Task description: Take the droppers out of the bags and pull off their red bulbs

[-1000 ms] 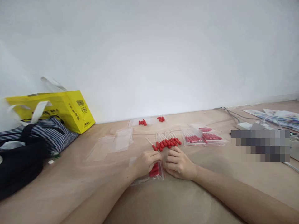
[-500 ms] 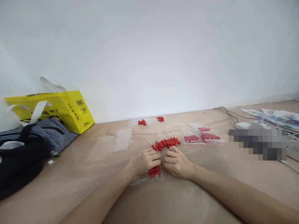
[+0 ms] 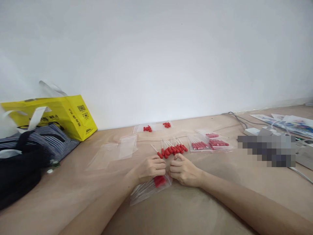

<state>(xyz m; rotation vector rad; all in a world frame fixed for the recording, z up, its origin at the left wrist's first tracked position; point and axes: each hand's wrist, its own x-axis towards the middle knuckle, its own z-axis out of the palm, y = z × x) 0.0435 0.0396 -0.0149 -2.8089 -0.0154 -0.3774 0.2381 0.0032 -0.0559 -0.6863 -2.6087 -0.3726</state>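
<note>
My left hand [image 3: 152, 168] is closed on the edge of a clear zip bag [image 3: 144, 195]. Through the plastic show several droppers with red rubber bulbs [image 3: 160, 181] and thin clear stems pointing lower left. Close beside it, my right hand [image 3: 184, 170] has its fingers curled in a pinch at the right end of the same bag edge; the fingertips are partly hidden. Just beyond both hands lies a fan of loose red-bulbed droppers [image 3: 173, 149], stems pointing away from me.
Filled zip bags [image 3: 199, 143] lie to the right, flat clear bags [image 3: 127, 147] to the left. Small red bulbs [image 3: 147, 129] are at the back. A yellow bag [image 3: 80, 120] and a striped bag [image 3: 52, 140] stand left. Papers [image 3: 297, 124] and cables [image 3: 238, 117] are right.
The filled zip bag has swung down and outward beneath my left hand, so more of its stems and lower corner show. Both hands keep nearly the same place.
</note>
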